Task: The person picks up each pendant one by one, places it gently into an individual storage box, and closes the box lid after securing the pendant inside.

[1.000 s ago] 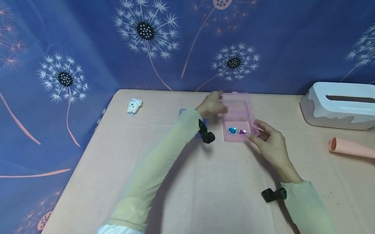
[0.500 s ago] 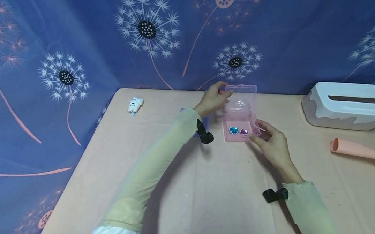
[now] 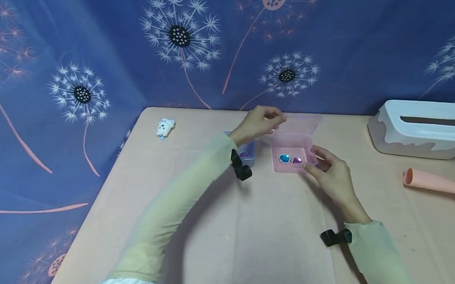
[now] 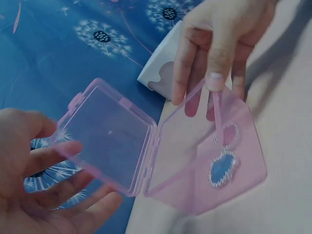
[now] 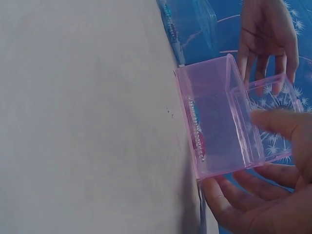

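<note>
A clear pink plastic box (image 3: 291,167) stands on the table with its hinged lid (image 3: 298,124) raised. Inside lie a blue gem (image 3: 284,158) and a purple gem (image 3: 297,161), both with silvery rims. My left hand (image 3: 258,123) pinches the lid's left edge between thumb and forefinger; its other fingers spread below the lid in the left wrist view. At the right wall, my right hand (image 3: 332,176) grips the box, thumb over the wall and fingers outside. Behind my left wrist, a clear blue box (image 3: 248,153) with a purple gem inside is partly hidden.
A small white dog-like figure (image 3: 165,128) lies at the table's back left. To the right stand a white and grey tissue box (image 3: 422,133) and a pink tube-shaped object (image 3: 435,181). A blue dandelion-print cloth (image 3: 224,40) hangs behind the table (image 3: 269,237).
The lid first rose more upright, then tilted back and to the right, with my left hand at its edge. More of the blue box shows now. My right hand stays at the wall.
</note>
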### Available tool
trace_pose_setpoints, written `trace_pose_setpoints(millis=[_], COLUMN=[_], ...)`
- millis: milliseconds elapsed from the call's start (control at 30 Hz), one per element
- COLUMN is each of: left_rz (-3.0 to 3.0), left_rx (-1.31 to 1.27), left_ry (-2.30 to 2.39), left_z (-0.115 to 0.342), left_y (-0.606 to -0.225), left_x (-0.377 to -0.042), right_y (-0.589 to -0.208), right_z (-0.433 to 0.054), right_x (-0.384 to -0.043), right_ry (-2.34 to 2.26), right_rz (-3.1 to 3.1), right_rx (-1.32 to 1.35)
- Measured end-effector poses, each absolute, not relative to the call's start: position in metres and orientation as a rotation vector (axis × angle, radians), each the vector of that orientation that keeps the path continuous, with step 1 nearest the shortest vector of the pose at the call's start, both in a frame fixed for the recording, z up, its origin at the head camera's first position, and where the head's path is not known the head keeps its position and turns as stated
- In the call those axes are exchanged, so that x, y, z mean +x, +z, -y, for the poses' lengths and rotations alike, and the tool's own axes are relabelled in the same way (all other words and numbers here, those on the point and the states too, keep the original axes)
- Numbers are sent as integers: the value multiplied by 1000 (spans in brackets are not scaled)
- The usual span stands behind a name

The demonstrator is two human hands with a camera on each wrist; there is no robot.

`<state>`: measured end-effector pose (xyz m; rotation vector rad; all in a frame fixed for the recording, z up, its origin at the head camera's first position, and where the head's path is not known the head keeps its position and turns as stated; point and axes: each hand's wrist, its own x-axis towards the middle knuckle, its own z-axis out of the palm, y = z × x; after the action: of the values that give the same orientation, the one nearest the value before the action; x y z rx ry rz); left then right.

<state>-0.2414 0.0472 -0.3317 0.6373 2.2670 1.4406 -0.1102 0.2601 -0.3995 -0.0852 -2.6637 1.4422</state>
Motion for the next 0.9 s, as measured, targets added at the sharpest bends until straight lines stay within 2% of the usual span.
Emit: trace_pose_setpoints(millis=[300, 633, 900], left_rz=[-2292, -2475, -2575], left_rx=[882, 1133, 1128], left_ry=[1113, 608, 568], left_z=[-39, -50, -52], left_y=[-332, -340, -347], left_x=[-236, -222, -216], right_y=[-397, -401, -399], right_z=[-260, -257, -256], right_x=[-109, -112, -113], right_ry=[1589, 1659, 1622], right_rz=[2572, 2512, 2551], right_rx=[-77, -139, -130])
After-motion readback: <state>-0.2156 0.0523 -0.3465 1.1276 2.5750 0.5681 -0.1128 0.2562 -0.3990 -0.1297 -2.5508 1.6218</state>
